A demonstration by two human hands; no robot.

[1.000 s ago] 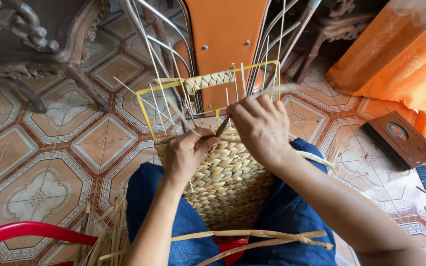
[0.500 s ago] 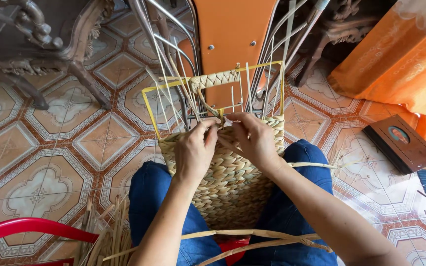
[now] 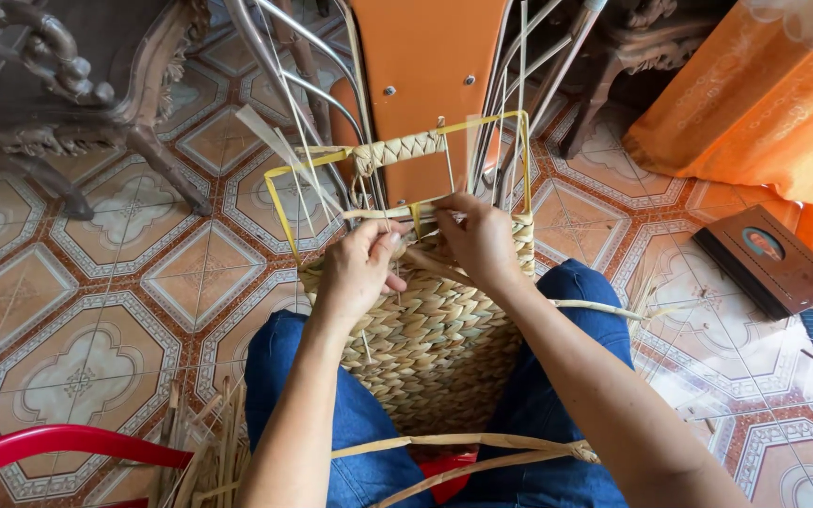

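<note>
one woven basket [image 3: 430,343] on lap between knees | two hands: left hand [image 3: 358,271] and right hand [image 3: 478,237] both pinch one straw strand [image 3: 390,213] at its rim | one yellow wire frame [image 3: 284,202] above | orange chair [image 3: 425,71] just behind | loose straw [image 3: 209,452] on floor

Place: a home room used for handcraft weaving.
Floor: patterned ceramic tiles [image 3: 77,310] left of the left hand [image 3: 359,268].
Furniture: carved dark wooden furniture [image 3: 68,85] far left, beyond the hands.
Fabric: orange curtain [image 3: 764,103] right of the right hand [image 3: 477,240].
Craft signs: half-woven straw basket [image 3: 435,343] on the lap under both hands; loose straw strips [image 3: 204,452] by the left arm.
</note>
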